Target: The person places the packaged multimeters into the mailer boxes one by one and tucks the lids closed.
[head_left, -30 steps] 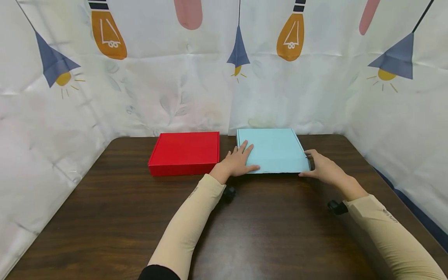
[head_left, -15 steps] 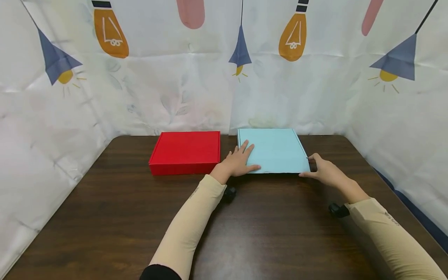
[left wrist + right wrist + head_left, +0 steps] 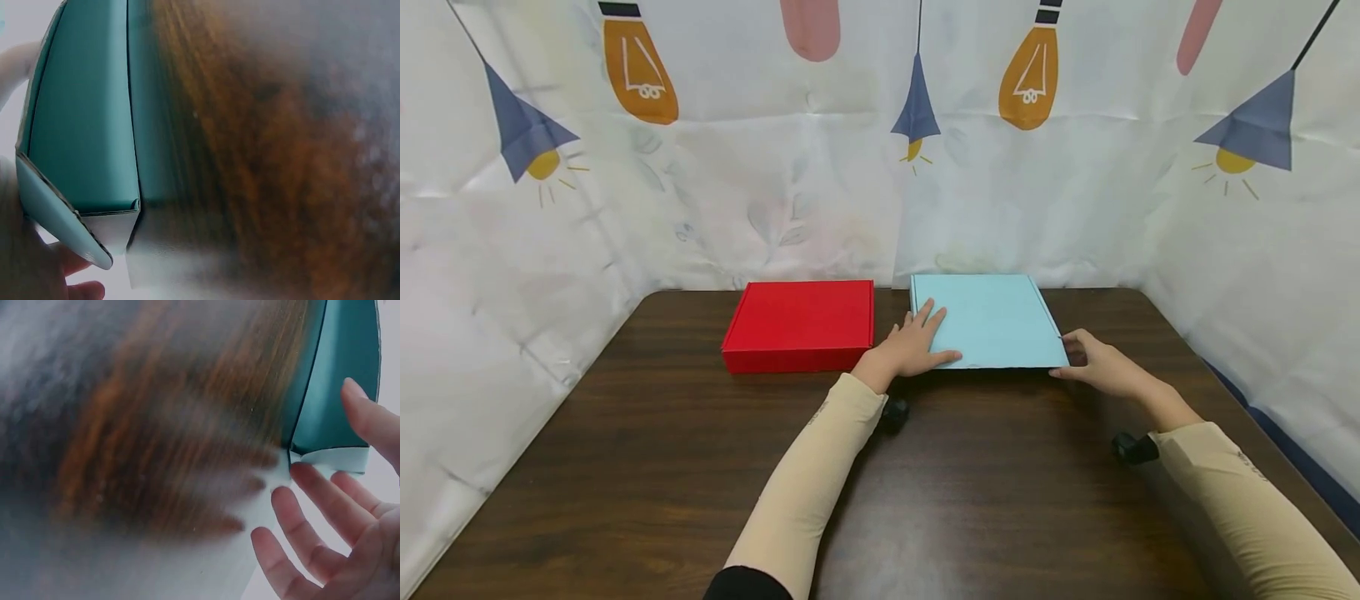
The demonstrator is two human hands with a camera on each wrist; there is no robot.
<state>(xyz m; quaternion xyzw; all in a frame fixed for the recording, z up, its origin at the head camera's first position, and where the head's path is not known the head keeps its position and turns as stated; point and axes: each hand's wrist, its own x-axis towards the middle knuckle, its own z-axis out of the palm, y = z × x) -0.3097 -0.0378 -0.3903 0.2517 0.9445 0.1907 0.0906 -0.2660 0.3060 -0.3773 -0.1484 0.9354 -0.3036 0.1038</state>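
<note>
A light-blue cardboard box (image 3: 988, 312) lies at the back of the table, its lid on top. In both wrist views its front wall (image 3: 87, 112) shows teal in shadow, and a lid flap (image 3: 59, 209) juts out at the left corner. My left hand (image 3: 910, 346) rests on the lid's left part with fingers spread. At the right front corner is my right hand (image 3: 1101, 364), thumb near the lid's front edge and fingers beside the box's end. Those fingers (image 3: 325, 500) are loosely bent and apart, with the index fingertip right at the lower corner.
A closed red box (image 3: 801, 325) lies to the left of the blue one, close to my left wrist. The dark wooden table (image 3: 647, 467) stretches toward me. Behind it hangs a white printed cloth (image 3: 842, 183), which also runs along both sides.
My right hand has shifted slightly right and its index finger has drawn back a little along the blue box's side. The left hand stays on the lid.
</note>
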